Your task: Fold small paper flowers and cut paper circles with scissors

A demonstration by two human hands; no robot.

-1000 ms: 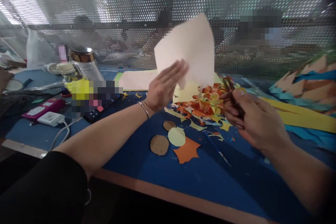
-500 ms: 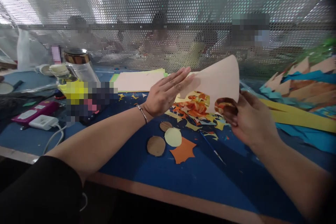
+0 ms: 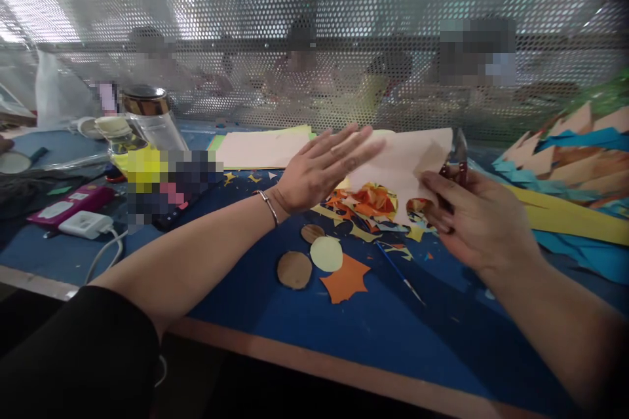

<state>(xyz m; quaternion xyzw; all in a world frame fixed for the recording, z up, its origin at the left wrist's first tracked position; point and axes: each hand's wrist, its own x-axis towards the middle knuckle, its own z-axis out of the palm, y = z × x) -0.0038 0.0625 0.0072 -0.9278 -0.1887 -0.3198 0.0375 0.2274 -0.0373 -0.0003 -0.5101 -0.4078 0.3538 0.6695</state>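
My left hand (image 3: 324, 167) lies with fingers stretched out over the left part of a pale pink sheet of paper (image 3: 407, 160). Whether its palm presses on the sheet is hidden. My right hand (image 3: 481, 213) pinches the sheet's right edge between thumb and fingers. Scissors (image 3: 460, 154) are also in that hand, a metal blade pointing up and a brown handle partly covered by the fingers. Orange and yellow paper scraps (image 3: 371, 203) are heaped beneath the sheet. Nearer me lie an orange star-like cutout (image 3: 346, 281), a pale green disc (image 3: 326, 254) and two brown discs (image 3: 294, 270).
A blue-handled brush (image 3: 398, 272) lies right of the cutouts. Stacked paper (image 3: 263, 149) sits at the back. At left stand a clear jar (image 3: 157, 127) and a bottle, near a white charger (image 3: 86, 225). Layered paper spikes (image 3: 574, 163) and a yellow strip (image 3: 580, 216) are at right. Perforated metal rises behind.
The sheet's raised, curled right end has come down and lies flatter. My right hand has turned, bringing the scissors' blade into view. My left hand has shifted slightly right, its fingers spread more.
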